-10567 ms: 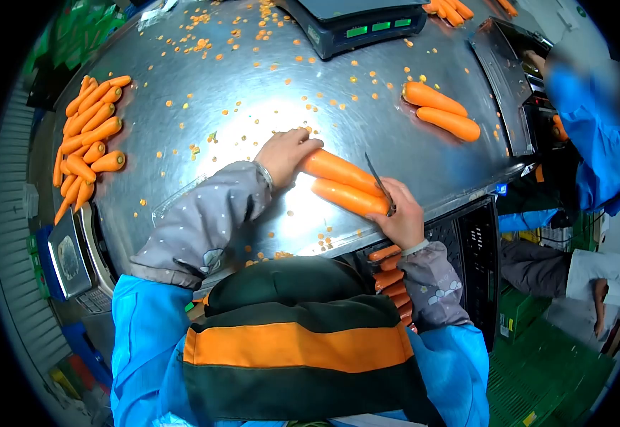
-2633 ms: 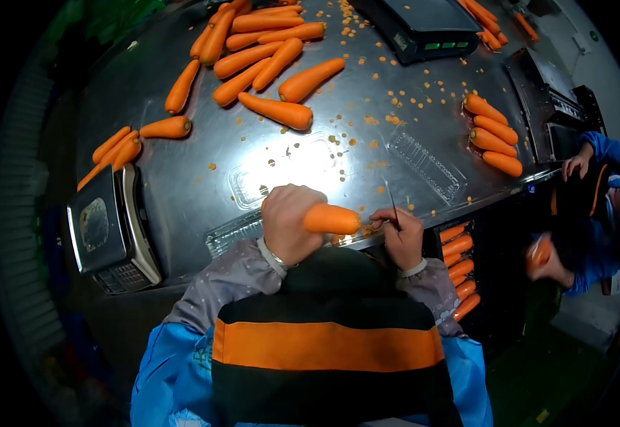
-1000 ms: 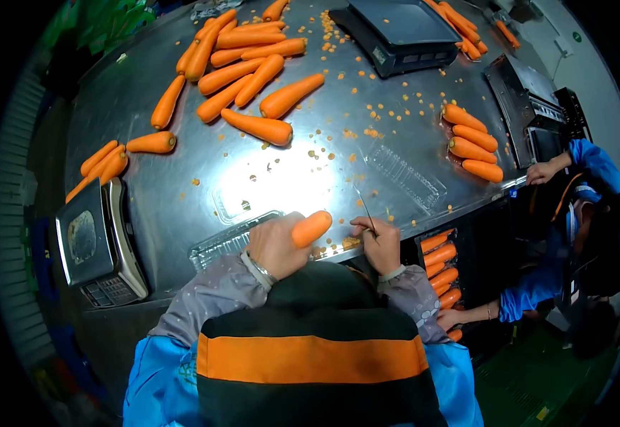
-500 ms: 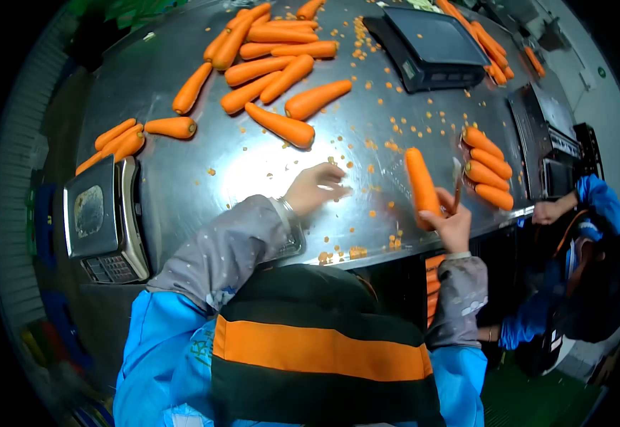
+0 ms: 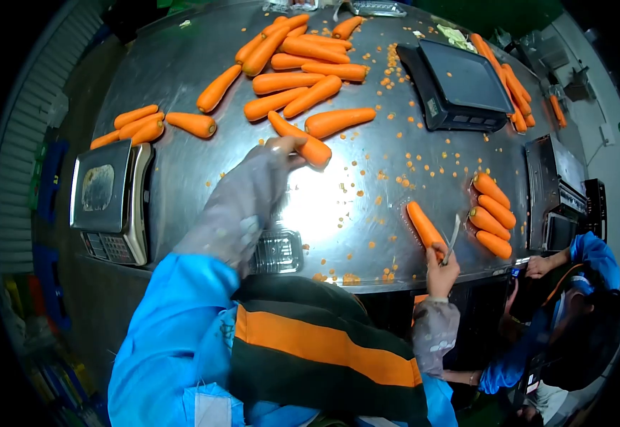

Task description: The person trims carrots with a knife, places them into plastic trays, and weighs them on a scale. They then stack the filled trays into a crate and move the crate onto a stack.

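My left hand (image 5: 286,149) reaches far across the table, its fingers closed on the side of a carrot (image 5: 315,151) that lies at the near edge of the pile. Just beyond it rests another carrot (image 5: 340,122). Close to the table's front edge, my right hand (image 5: 441,274) grips the lower end of a carrot (image 5: 424,224) and also a small knife (image 5: 455,235), whose blade points away from me. Orange carrot bits are scattered around both hands.
A scale (image 5: 107,203) stands at left, a black scale (image 5: 463,85) at back right. Four-sided clear plastic tray (image 5: 278,251) lies near my left forearm. Several carrots (image 5: 491,217) sit in a row at right. A co-worker's hand (image 5: 538,266) is at the right edge.
My left hand has moved forward from above the bare metal and taken hold of a carrot. My right hand, with its carrot and knife, appears lower in the view, as the camera has shifted.
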`<state>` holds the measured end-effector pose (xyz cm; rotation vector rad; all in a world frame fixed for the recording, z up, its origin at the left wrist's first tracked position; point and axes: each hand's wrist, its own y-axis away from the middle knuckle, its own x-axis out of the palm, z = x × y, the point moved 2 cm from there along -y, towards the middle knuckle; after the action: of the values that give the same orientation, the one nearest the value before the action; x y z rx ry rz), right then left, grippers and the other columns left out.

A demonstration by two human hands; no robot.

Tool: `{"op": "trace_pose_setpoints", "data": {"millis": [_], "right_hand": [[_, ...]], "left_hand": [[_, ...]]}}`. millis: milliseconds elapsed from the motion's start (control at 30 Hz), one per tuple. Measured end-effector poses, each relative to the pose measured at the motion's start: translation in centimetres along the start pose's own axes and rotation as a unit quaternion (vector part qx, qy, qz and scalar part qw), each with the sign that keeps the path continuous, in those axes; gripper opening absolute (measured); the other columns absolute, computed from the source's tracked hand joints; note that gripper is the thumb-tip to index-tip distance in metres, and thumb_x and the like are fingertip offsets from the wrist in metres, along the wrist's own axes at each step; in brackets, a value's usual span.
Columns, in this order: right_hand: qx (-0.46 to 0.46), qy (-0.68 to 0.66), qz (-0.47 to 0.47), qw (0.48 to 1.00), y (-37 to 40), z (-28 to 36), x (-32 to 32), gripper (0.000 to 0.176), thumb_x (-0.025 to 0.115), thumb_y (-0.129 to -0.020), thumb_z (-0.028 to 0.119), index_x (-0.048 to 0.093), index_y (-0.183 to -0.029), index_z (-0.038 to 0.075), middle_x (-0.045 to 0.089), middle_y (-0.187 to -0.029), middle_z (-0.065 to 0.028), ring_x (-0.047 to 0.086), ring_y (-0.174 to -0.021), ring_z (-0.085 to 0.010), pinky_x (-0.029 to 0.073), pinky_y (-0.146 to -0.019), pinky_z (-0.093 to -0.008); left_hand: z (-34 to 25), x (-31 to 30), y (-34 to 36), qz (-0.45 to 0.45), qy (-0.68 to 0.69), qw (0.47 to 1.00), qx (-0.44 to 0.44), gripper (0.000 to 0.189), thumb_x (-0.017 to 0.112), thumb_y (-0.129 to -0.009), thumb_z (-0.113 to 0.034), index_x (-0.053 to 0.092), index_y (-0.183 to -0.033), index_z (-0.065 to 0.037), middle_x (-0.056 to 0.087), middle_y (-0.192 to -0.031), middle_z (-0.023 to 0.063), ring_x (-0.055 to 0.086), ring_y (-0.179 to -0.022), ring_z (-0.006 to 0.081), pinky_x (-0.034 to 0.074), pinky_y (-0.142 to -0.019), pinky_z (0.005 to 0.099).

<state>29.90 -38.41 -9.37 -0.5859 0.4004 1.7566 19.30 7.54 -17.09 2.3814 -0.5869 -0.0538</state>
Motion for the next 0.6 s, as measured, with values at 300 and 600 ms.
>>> {"op": "trace_pose_setpoints", "data": {"millis": [300,600], "right_hand": [[-0.046,-0.041,0.103,0.993,4.3,5.1,5.4,0.015,0.068,-0.077,0.004,0.066,-0.092,0.001,0.062,-0.076,-0.0046,0.049,-0.059,-0.0104,0.041,-0.056,-0.0251],[0.071,-0.187,0.128,0.972,9.9,2.9,6.2,0.013,0.068,-0.080,0.006,0.068,-0.092,0.001,0.060,-0.068,0.0019,0.047,-0.057,-0.0044,0.037,-0.052,-0.0213]], "left_hand": [[-3.4,3.1,6.2,0.055,-0.032,0.991,-0.119,0.076,0.073,-0.078,-0.041,0.035,-0.131,-0.001,0.040,-0.128,0.0213,0.055,-0.109,0.0328,0.059,-0.078,0.0376],[-2.4,5.0,3.7,-0.015,-0.011,0.995,-0.102,0.039,0.067,-0.082,-0.033,0.057,-0.106,-0.004,0.063,-0.092,0.0119,0.065,-0.074,0.0216,0.059,-0.061,0.0286]]}}
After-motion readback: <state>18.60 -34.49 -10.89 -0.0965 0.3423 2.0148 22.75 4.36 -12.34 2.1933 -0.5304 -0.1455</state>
